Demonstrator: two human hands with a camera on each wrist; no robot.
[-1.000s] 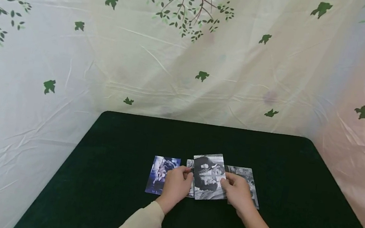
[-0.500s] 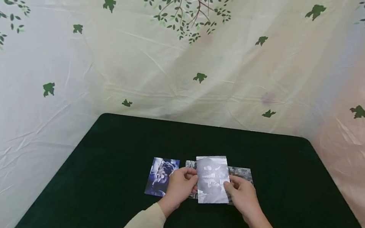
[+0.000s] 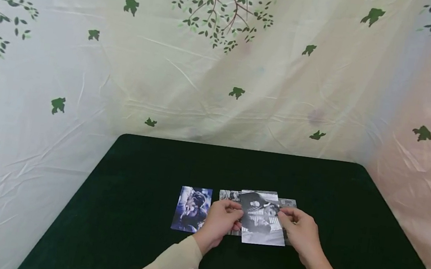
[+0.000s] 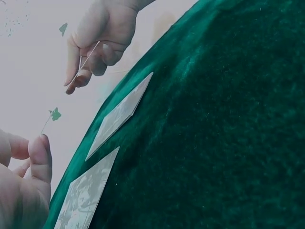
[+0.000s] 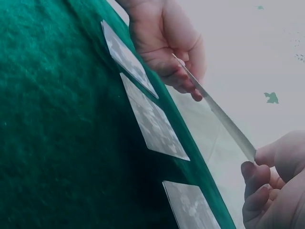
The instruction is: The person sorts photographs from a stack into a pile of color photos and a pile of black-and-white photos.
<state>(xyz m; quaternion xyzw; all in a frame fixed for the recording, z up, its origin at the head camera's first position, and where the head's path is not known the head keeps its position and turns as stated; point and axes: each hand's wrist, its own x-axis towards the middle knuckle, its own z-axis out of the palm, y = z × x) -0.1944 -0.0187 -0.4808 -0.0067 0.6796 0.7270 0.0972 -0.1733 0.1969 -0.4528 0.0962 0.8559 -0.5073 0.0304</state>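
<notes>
Both hands hold up a black-and-white photo print by its opposite side edges. My left hand pinches the left edge, and my right hand pinches the right edge between thumb and fingers. Seen from the right wrist, the held print is nearly edge-on and raised above the table. Behind it lie a grey print to the left and another grey print to the right, both partly covered in the head view. A blue-tinted print lies flat beside my left hand.
A dark green cloth-covered table carries the prints, which lie in a row with gaps between them. Behind and beside it hangs a pale curtain printed with leaves and branches.
Both hands have moved to the right with the held print, which now sits more toward the right-hand grey print. Its tilt has changed: glare washed it out half a second ago.
</notes>
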